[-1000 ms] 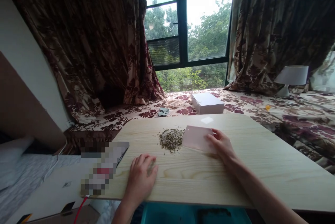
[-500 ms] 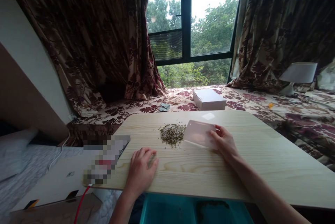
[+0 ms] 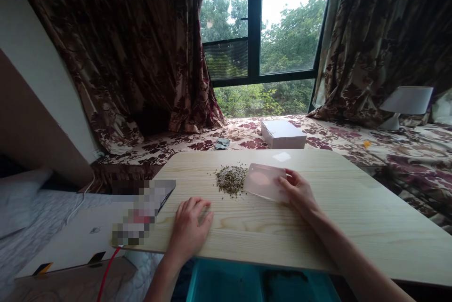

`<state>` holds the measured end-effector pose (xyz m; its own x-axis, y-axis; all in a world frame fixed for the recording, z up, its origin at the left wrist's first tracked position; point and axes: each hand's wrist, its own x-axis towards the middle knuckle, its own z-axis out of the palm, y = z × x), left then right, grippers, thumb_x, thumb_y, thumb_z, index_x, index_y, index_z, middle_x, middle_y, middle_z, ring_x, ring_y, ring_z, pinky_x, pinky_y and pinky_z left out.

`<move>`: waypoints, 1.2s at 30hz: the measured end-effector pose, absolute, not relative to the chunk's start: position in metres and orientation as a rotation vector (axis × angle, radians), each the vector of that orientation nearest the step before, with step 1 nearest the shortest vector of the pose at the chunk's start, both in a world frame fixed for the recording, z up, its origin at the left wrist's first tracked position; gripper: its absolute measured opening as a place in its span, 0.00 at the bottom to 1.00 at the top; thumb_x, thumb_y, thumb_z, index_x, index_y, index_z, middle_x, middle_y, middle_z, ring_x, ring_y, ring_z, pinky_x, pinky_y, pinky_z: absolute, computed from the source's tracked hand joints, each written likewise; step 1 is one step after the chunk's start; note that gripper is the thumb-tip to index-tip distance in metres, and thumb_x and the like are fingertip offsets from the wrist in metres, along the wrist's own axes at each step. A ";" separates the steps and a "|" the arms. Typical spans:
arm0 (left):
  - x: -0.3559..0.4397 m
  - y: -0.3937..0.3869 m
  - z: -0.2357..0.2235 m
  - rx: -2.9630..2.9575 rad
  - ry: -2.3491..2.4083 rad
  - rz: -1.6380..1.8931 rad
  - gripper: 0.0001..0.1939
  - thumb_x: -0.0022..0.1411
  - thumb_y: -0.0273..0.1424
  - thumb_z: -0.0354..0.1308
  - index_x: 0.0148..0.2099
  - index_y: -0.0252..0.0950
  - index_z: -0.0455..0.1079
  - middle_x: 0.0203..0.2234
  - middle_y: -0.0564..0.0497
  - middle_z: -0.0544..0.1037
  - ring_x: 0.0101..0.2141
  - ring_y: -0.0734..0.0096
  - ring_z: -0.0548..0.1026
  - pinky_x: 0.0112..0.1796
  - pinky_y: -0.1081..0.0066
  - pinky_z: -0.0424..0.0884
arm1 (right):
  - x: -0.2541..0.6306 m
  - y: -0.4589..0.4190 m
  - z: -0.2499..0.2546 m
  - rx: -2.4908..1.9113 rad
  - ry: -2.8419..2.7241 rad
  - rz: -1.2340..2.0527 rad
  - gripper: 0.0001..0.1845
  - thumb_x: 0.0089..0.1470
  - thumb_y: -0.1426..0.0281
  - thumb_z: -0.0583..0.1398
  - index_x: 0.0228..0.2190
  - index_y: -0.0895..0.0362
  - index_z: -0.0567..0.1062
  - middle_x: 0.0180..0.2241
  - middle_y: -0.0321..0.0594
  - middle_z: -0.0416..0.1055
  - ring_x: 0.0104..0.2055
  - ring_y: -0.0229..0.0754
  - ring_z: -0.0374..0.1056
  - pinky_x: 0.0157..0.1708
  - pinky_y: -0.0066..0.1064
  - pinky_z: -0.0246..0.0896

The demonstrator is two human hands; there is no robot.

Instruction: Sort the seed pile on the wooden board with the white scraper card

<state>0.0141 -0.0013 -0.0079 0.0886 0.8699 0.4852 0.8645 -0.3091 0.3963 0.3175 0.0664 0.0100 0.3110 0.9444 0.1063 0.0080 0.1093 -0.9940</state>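
A heap of small greenish-brown grains mixed with white ones (image 3: 231,180) lies loose on the pale wooden table (image 3: 268,226). My right hand (image 3: 298,191) grips the right end of a flat, translucent pinkish plastic sheet, like a scraper (image 3: 264,181). The scraper leans at a tilt, its left edge right at the heap's right side. To the near left of the heap, my left hand (image 3: 192,226) rests on the tabletop with fingers slightly bent and thumb apart, holding nothing.
A blurred-out object (image 3: 141,219) with a red cable (image 3: 108,271) lies at the table's left edge. Below the front edge is a teal divided tray (image 3: 226,281). Beyond the table stand a white box (image 3: 283,135), a crumpled greyish wrapper (image 3: 222,143) and a lamp (image 3: 407,100).
My right hand has brought the scraper slightly left, closer against the grains. The left hand stays in place. The view has shifted a little.
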 end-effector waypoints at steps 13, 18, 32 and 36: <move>0.014 -0.001 -0.008 2.314 1.834 1.052 0.11 0.56 0.33 0.54 0.42 0.42 0.72 0.39 0.50 0.74 0.43 0.62 0.69 0.48 0.57 0.65 | 0.313 0.052 0.028 -1.295 -1.032 0.909 0.19 0.41 0.67 0.61 0.39 0.57 0.72 0.30 0.41 0.77 0.28 0.40 0.72 0.21 0.25 0.64; 0.013 0.000 -0.009 2.320 1.831 1.054 0.11 0.56 0.34 0.54 0.42 0.43 0.72 0.38 0.50 0.74 0.43 0.62 0.70 0.48 0.57 0.65 | 0.313 0.052 0.028 -1.306 -1.019 0.906 0.19 0.41 0.67 0.61 0.39 0.57 0.72 0.30 0.40 0.77 0.27 0.39 0.71 0.21 0.25 0.64; 0.013 -0.001 -0.007 2.313 1.836 1.041 0.11 0.56 0.34 0.54 0.42 0.42 0.72 0.38 0.50 0.73 0.43 0.62 0.70 0.49 0.57 0.64 | 0.309 0.048 0.033 -1.291 -1.046 0.977 0.21 0.38 0.65 0.63 0.38 0.58 0.72 0.31 0.40 0.77 0.28 0.39 0.71 0.22 0.25 0.63; 0.014 -0.001 -0.007 2.306 1.839 1.025 0.11 0.56 0.34 0.54 0.42 0.42 0.71 0.39 0.49 0.73 0.43 0.61 0.69 0.49 0.56 0.64 | 0.310 0.050 0.031 -1.288 -1.058 0.991 0.21 0.37 0.64 0.63 0.37 0.57 0.73 0.30 0.41 0.78 0.25 0.40 0.71 0.20 0.26 0.63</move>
